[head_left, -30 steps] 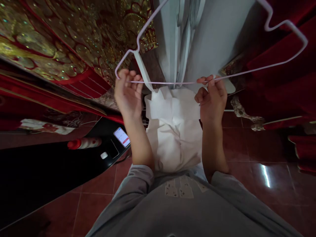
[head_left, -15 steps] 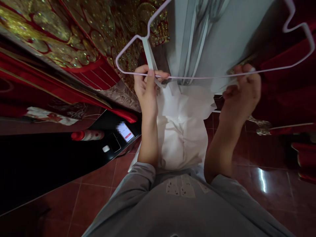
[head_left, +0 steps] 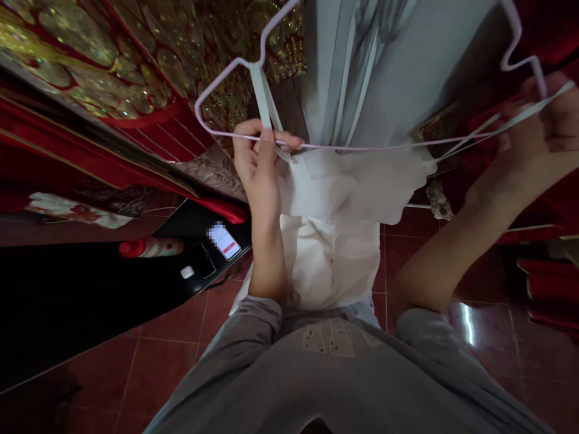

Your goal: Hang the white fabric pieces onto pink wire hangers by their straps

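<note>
A pale pink clothes hanger [head_left: 371, 147] spans the view, its lower bar running from side to side. My left hand [head_left: 257, 158] is closed on the bar near its left end, thumb pressed on a white strap [head_left: 259, 96] looped over the hanger's left notch. From the bar's level hangs a white garment [head_left: 335, 187], creased and loose. At the hanger's right end, my right hand [head_left: 536, 135] is closed on the garment's other strap [head_left: 527, 113], which is pulled taut to the right. The hanger's right corner is partly hidden by that hand.
Sequined red and gold garments [head_left: 149, 54] hang at the left, and red cloth [head_left: 549, 289] at the right. A black table [head_left: 90, 301] holds a lit phone [head_left: 225, 240], a dark phone, a white case [head_left: 187, 272] and a red-capped bottle [head_left: 151, 247]. Red tiles [head_left: 167, 349] cover the floor.
My right hand has moved right, from the bar to the hanger's right end, stretching the strap out. The garment's right side is drawn right. My left hand keeps its grip.
</note>
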### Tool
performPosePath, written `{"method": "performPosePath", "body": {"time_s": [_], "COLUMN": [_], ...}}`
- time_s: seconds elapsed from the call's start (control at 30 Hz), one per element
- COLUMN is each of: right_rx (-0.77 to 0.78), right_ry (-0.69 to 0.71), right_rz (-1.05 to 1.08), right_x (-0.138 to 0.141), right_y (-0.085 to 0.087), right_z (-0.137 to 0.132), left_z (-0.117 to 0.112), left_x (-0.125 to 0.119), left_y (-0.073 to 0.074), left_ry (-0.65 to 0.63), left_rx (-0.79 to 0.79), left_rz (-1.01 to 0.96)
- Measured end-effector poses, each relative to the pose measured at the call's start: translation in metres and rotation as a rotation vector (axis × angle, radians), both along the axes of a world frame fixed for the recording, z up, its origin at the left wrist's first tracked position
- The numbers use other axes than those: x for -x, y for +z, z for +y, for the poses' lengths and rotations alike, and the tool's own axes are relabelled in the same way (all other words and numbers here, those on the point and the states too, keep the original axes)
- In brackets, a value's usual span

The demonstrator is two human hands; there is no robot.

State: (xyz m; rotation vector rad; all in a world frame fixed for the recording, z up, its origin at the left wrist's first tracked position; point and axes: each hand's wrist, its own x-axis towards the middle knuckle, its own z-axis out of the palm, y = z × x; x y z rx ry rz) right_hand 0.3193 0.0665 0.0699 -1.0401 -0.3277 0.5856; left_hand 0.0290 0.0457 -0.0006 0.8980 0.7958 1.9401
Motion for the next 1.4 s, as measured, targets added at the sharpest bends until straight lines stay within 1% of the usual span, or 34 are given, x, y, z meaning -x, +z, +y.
{"method": "performPosePath", "body": {"time_s": [0.1,0.17,0.2,0.27,0.33,0.37,0.43,0.5,0.53,0.57,0.6,0.63,0.67,0.7,0.73,0.8,0.83,0.87,0.9,0.97,1.03,1.1,1.2,1.27,1.3,1.37,1.4], "right_rx": [-0.183,-0.255,-0.249,-0.185,-0.082,-0.036,-0.002,-0.100,-0.189,-0.319,-0.390,-0.432,-0.453,-0.405,-0.324,-0.127,-0.071,-0.064,-0.100,-0.204,-0.267,-0.284,-0.269,-0.273,-0.288,-0.322,-0.333], "right_ry": [0.190,0.246,0.286,0.348,0.383,0.371,0.324,0.212,0.132,-0.011,-0.152,-0.273,-0.316,-0.246,-0.106,0.279,0.439,0.550,0.604,0.627,0.611,0.621,0.689,0.703,0.691,0.666,0.660], "right_rz": [-0.623,-0.853,-0.945,-1.078,-1.130,-1.130,-1.114,-1.034,-0.959,-0.826,-0.686,-0.572,-0.480,-0.422,-0.389,-0.370,-0.348,-0.301,-0.223,-0.025,0.114,0.148,0.181,0.203,0.206,0.202,0.201], "right_x": [-0.014,-0.018,-0.018,-0.013,-0.003,0.003,0.019,0.037,0.048,0.058,0.067,0.076,0.082,0.086,0.089,0.091,0.092,0.093,0.095,0.101,0.109,0.115,0.120,0.121,0.122,0.123,0.124], "right_y": [-0.014,-0.016,-0.014,-0.004,0.007,0.011,0.013,0.004,-0.005,-0.015,-0.027,-0.038,-0.049,-0.059,-0.066,-0.074,-0.074,-0.072,-0.069,-0.064,-0.064,-0.072,-0.087,-0.090,-0.090,-0.086,-0.085], "right_z": [0.012,0.013,0.011,0.002,-0.011,-0.017,-0.029,-0.038,-0.041,-0.044,-0.047,-0.049,-0.051,-0.053,-0.055,-0.056,-0.055,-0.054,-0.053,-0.048,-0.042,-0.034,-0.022,-0.016,-0.015,-0.013,-0.012], "left_z": [0.000,0.000,0.001,0.002,0.003,0.004,0.005,0.006,0.006,0.006,0.005,0.004,0.002,0.000,-0.002,-0.006,-0.007,-0.009,-0.010,-0.011,-0.013,-0.017,-0.028,-0.034,-0.036,-0.038,-0.038], "left_x": [-0.001,-0.002,-0.003,-0.003,-0.002,-0.002,-0.001,-0.002,-0.003,-0.005,-0.007,-0.010,-0.013,-0.016,-0.018,-0.022,-0.024,-0.024,-0.025,-0.024,-0.023,-0.020,-0.015,-0.010,-0.008,-0.002,0.002], "left_y": [-0.002,-0.004,-0.005,-0.006,-0.008,-0.009,-0.010,-0.012,-0.013,-0.014,-0.015,-0.015,-0.015,-0.014,-0.013,-0.010,-0.009,-0.009,-0.010,-0.013,-0.019,-0.024,-0.027,-0.024,-0.020,-0.008,0.000], "left_ry": [0.012,0.004,0.002,0.007,0.014,0.015,0.008,-0.003,-0.005,-0.004,-0.001,0.009,0.029,0.054,0.076,0.103,0.106,0.099,0.090,0.078,0.100,0.172,0.298,0.322,0.303,0.209,0.150], "left_rx": [0.037,0.036,0.014,-0.041,-0.058,-0.052,-0.035,-0.045,-0.062,-0.079,-0.090,-0.091,-0.085,-0.070,-0.047,-0.022,-0.020,-0.020,-0.019,-0.005,0.017,0.003,0.012,0.031,0.032,0.033,0.036], "left_rz": [0.002,0.015,0.017,0.020,0.029,0.034,0.038,0.030,0.027,0.025,0.026,0.032,0.042,0.056,0.074,0.110,0.119,0.122,0.124,0.148,0.214,0.292,0.416,0.458,0.449,0.374,0.315]}}
